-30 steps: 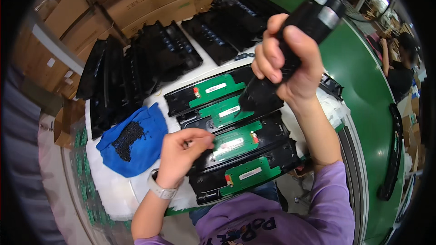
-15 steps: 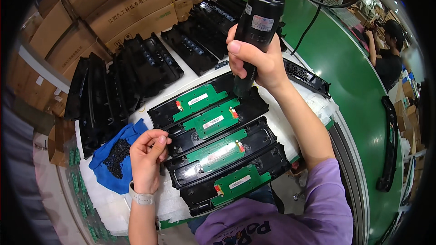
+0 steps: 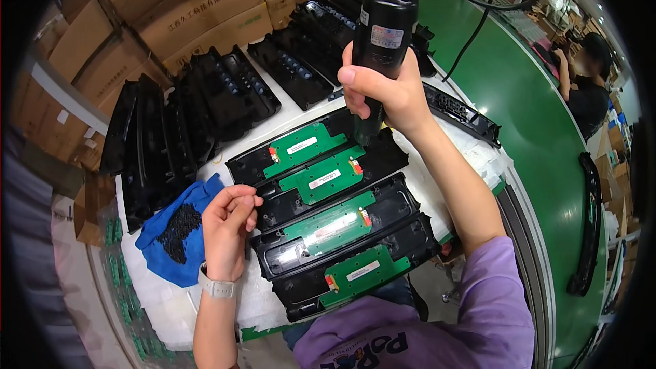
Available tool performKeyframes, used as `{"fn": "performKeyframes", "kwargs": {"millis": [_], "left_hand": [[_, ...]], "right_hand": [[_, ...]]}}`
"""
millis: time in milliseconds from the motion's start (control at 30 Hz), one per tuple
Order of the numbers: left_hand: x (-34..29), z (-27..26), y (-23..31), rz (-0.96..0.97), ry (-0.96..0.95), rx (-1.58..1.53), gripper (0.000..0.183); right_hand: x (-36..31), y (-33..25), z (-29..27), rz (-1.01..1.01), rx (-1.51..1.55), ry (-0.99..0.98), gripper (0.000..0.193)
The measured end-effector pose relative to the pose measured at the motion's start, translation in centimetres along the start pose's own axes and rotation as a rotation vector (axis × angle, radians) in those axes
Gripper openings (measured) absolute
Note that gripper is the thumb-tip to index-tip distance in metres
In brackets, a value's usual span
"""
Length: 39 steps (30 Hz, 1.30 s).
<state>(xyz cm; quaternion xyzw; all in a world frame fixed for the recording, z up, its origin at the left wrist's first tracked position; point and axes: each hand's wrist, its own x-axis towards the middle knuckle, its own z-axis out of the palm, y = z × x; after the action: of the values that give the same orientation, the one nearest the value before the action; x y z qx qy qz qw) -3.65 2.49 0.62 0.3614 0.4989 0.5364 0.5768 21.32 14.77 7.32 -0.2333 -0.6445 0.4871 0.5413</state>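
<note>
My right hand (image 3: 386, 92) is wrapped round a black electric screwdriver (image 3: 387, 31), held upright with its cord rising from the top. Its lower end is over the right part of the farthest black plastic panel (image 3: 246, 165), which carries a green circuit board (image 3: 302, 143). I cannot see whether the bit touches a screw. Beside the left ends of the panels, my left hand (image 3: 229, 222) has thumb and fingers pinched together; anything between them is too small to make out. Several such panels lie side by side, and a clear film-like sheen covers a nearer board (image 3: 330, 227).
A blue cloth (image 3: 154, 253) left of my left hand bears a heap of small black screws (image 3: 181, 232). More black housings (image 3: 232, 89) stand along the table's far side, before stacked cardboard boxes (image 3: 198, 17). A person (image 3: 588, 89) works beyond the green surface (image 3: 506, 89) at right.
The whole view has shifted slightly. The screwdriver's top leans a little farther left, its lower end staying over the same panel. My left hand remains pinched beside the panels.
</note>
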Motion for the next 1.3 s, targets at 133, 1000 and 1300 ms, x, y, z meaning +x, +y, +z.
{"fn": "performKeyframes", "kwargs": {"millis": [133,1000,1300], "left_hand": [[0.4,-0.2,-0.4,-0.029,-0.01,-0.011,0.012],[-2.8,3.1,0.6,-0.138,-0.286,-0.086,0.017],[-2.7,3.2,-0.1,-0.102,-0.301,-0.037,0.013]], "right_hand": [[0.2,0.2,0.1,0.025,-0.018,0.009,0.019],[-3.9,-2.5,5.1,-0.101,0.834,-0.013,0.026],[-4.2,-2.8,5.4,0.001,0.77,0.076,0.023]]}}
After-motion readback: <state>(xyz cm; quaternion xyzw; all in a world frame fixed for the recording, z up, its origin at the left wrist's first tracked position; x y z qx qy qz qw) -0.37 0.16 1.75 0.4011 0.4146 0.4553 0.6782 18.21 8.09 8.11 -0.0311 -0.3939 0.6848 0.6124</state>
